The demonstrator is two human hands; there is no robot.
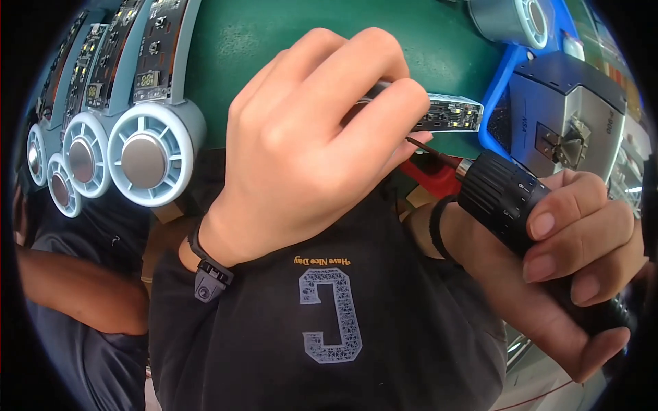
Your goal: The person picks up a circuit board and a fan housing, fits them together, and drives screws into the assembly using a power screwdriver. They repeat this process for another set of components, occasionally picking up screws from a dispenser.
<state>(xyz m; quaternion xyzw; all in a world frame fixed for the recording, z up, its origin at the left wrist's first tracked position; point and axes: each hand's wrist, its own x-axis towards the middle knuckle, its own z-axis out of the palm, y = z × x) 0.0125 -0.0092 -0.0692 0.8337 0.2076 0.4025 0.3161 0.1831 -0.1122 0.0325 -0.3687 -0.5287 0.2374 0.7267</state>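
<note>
My left hand (308,123), with a black band and small camera at its wrist, is closed over a pale blue housing that carries a circuit board (449,114). The rest of that part lies hidden under the fingers, along with whatever the fingertips pinch. My right hand (582,240) grips a black electric screwdriver (504,195) with a ribbed adjusting collar. Its thin bit points left and up, and the tip is close to my left fingertips beside the board. I cannot tell whether it touches a screw.
Several pale blue housings (152,154) with round ends and exposed boards stand at the left on the green mat (274,27). A grey screw feeder (569,116), a blue tray (495,103) and another housing (510,20) are at the right. Another person's forearm (82,291) shows at lower left.
</note>
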